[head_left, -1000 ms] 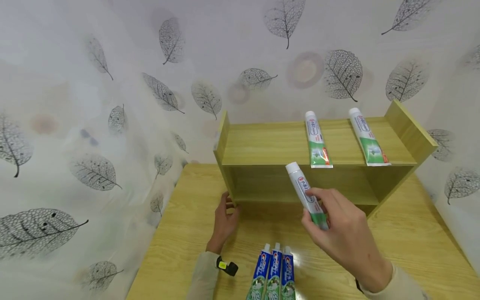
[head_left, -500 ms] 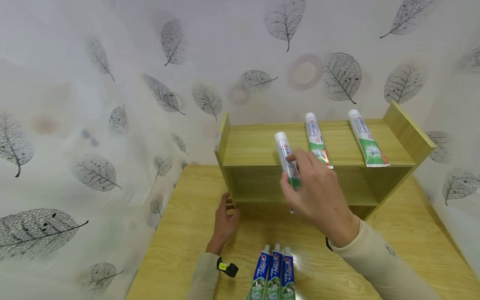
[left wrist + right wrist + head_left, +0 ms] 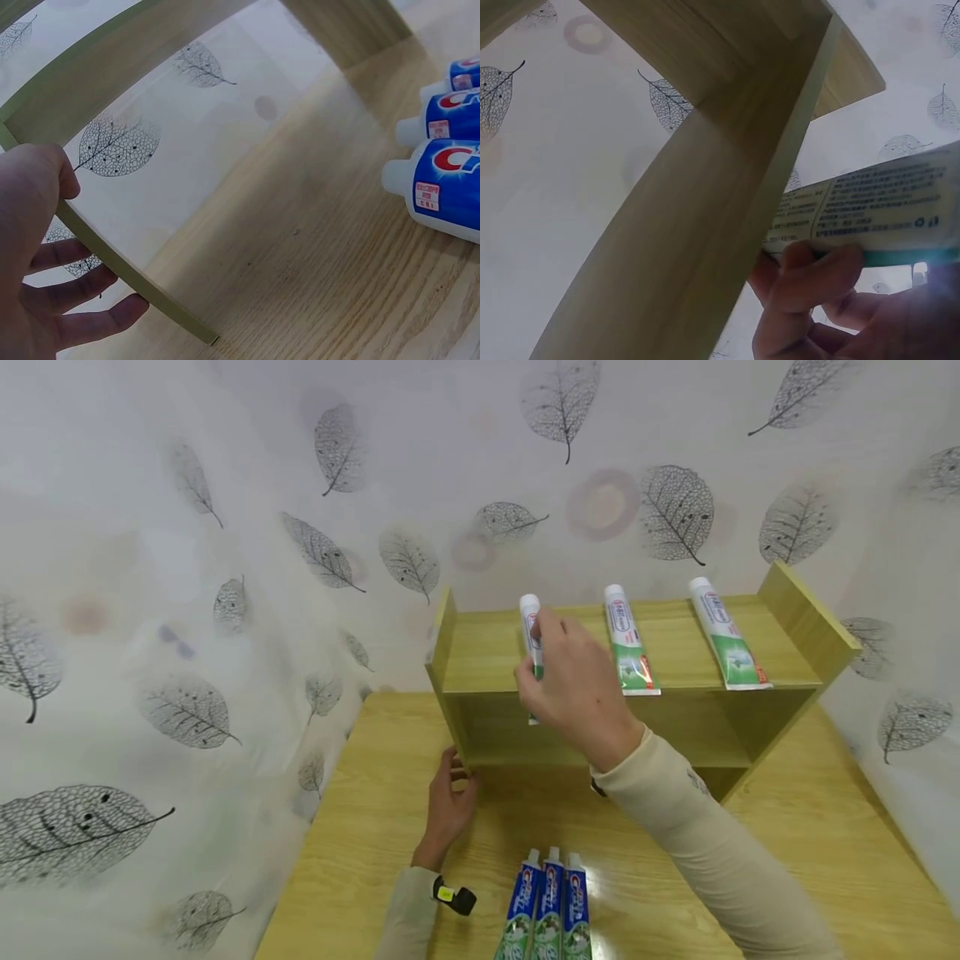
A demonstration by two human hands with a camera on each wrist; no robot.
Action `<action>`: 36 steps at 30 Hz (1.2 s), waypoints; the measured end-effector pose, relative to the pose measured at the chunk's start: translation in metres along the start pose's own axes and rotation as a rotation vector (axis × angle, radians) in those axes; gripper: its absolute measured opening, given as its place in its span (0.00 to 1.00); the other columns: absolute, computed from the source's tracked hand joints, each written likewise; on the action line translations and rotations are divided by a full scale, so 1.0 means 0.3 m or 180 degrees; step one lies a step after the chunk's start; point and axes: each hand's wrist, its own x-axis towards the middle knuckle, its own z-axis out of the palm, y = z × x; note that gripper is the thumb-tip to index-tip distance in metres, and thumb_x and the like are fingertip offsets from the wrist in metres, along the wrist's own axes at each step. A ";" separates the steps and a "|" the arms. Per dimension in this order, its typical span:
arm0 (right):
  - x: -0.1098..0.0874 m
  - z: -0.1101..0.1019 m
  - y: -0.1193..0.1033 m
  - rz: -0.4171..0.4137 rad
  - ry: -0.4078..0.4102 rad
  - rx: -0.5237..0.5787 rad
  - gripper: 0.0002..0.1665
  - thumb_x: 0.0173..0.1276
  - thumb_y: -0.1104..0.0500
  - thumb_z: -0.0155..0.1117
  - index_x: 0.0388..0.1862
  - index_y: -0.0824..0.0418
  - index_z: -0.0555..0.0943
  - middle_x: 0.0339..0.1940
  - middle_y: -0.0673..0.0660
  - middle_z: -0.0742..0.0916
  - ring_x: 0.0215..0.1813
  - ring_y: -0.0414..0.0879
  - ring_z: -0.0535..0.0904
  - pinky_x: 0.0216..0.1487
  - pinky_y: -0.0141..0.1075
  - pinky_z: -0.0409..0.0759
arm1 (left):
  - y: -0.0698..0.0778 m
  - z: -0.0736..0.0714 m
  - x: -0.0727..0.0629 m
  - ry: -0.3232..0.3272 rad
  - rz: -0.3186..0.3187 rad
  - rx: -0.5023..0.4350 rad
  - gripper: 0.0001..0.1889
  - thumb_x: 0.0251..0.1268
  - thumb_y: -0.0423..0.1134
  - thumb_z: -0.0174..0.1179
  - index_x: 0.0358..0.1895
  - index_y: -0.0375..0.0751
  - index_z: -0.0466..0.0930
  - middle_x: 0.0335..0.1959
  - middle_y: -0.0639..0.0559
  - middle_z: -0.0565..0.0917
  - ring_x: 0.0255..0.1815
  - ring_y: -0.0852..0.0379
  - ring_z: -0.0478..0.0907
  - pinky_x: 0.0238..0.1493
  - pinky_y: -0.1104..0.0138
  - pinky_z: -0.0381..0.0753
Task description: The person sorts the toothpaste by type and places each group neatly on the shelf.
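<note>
My right hand (image 3: 581, 689) grips a white and green toothpaste tube (image 3: 531, 625) at the left part of the shelf's upper board, its white cap pointing to the wall. In the right wrist view, small print shows on the tube's back (image 3: 870, 202), and the fingers curl round its edge. The left hand (image 3: 450, 806) holds the lower left side panel of the wooden shelf (image 3: 487, 652); in the left wrist view thumb and fingers lie on either side of that panel (image 3: 135, 281). Two similar tubes, a middle one (image 3: 628, 639) and a right one (image 3: 727, 635), lie on the upper board.
Three blue and green Crest toothpaste tubes (image 3: 549, 906) lie side by side on the wooden table (image 3: 360, 827), in front of the shelf. A leaf-patterned wall covering (image 3: 450, 460) rises behind. The shelf's raised right side panel (image 3: 810, 610) bounds the upper board.
My right hand has carried the white and green tube leftward and up, from in front of the shelf to its upper board. The left hand stays on the side panel.
</note>
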 end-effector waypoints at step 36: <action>0.108 0.085 -0.016 0.0321 -0.0453 -0.0398 0.15 0.79 0.59 0.63 0.57 0.67 0.76 0.46 0.68 0.83 0.45 0.62 0.80 0.43 0.51 0.84 | -0.010 -0.007 -0.001 0.0003 0.0150 0.0017 0.28 0.81 0.34 0.59 0.80 0.47 0.68 0.58 0.36 0.84 0.57 0.39 0.87 0.46 0.55 0.93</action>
